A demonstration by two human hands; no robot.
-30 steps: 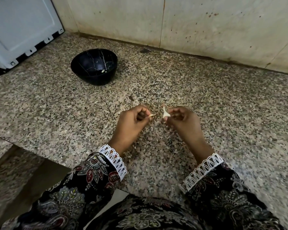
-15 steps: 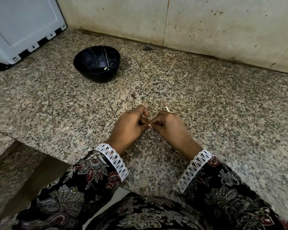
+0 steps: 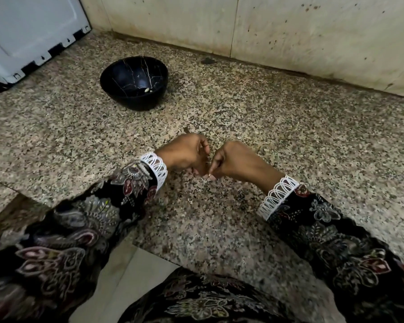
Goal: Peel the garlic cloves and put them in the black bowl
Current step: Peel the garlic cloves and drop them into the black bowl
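My left hand [image 3: 184,152] and my right hand [image 3: 237,162] meet fingertip to fingertip, knuckles up, low over the speckled granite counter [image 3: 301,127]. Both pinch the same garlic clove [image 3: 209,176]. Only a small pale bit of it shows between the curled fingers. The black bowl [image 3: 126,99], marked with thin gold veins, stands on the counter beyond my left hand, well apart from both hands. One peeled clove [image 3: 147,90] lies at the bottom of the bowl.
A white appliance [image 3: 28,31] stands at the back left, close to the bowl. A stained tiled wall [image 3: 278,31] closes the back of the counter. The counter's front edge steps down at the lower left [image 3: 14,197]. My patterned sleeves cover the near foreground.
My hands were apart, each holding a piece of garlic; they have come together, rolled knuckles up and dropped closer to the counter. The view has shifted slightly.
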